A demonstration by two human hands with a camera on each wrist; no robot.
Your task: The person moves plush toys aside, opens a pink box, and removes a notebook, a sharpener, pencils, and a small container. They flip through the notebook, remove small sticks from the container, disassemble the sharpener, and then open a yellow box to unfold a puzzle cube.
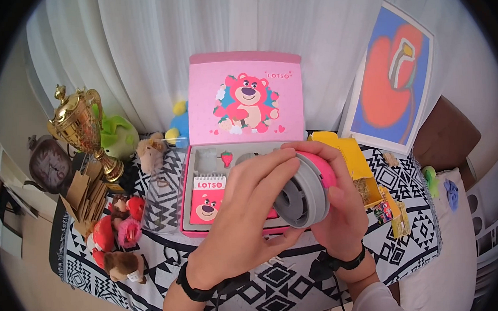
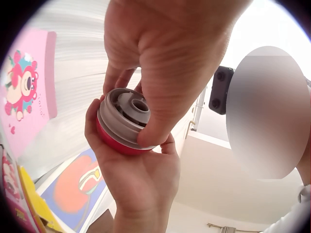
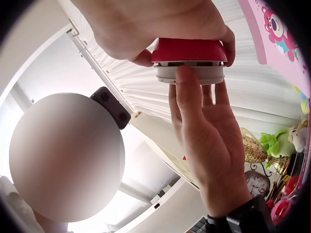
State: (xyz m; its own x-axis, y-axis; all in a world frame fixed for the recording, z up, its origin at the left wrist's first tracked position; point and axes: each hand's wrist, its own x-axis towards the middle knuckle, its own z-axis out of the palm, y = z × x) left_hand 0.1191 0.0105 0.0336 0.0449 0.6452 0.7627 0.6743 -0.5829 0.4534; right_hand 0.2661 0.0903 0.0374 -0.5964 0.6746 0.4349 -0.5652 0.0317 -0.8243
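Both hands hold a round cup lid (image 1: 315,205), pink on its outer side with a grey stepped ring and a hollow grey inside. My right hand (image 1: 344,212) grips it round the pink side. With thumb and fingers, my left hand (image 1: 247,212) grips the grey ring (image 2: 114,119). In the right wrist view the pink part (image 3: 189,50) sits over the pale ring, a slotted gap between them. The lid is held up in front of an open pink gift box (image 1: 191,233). In that box lies a spiral notepad (image 1: 206,201) with a bear on it.
The box's printed lid (image 1: 246,101) stands upright behind. At left are a gold trophy (image 1: 85,128), flattened cardboard (image 1: 86,194) and several plush toys (image 1: 103,235). A yellow box (image 1: 346,155) and a leaning picture (image 1: 392,78) stand at right. A patterned cloth (image 1: 166,291) covers the table.
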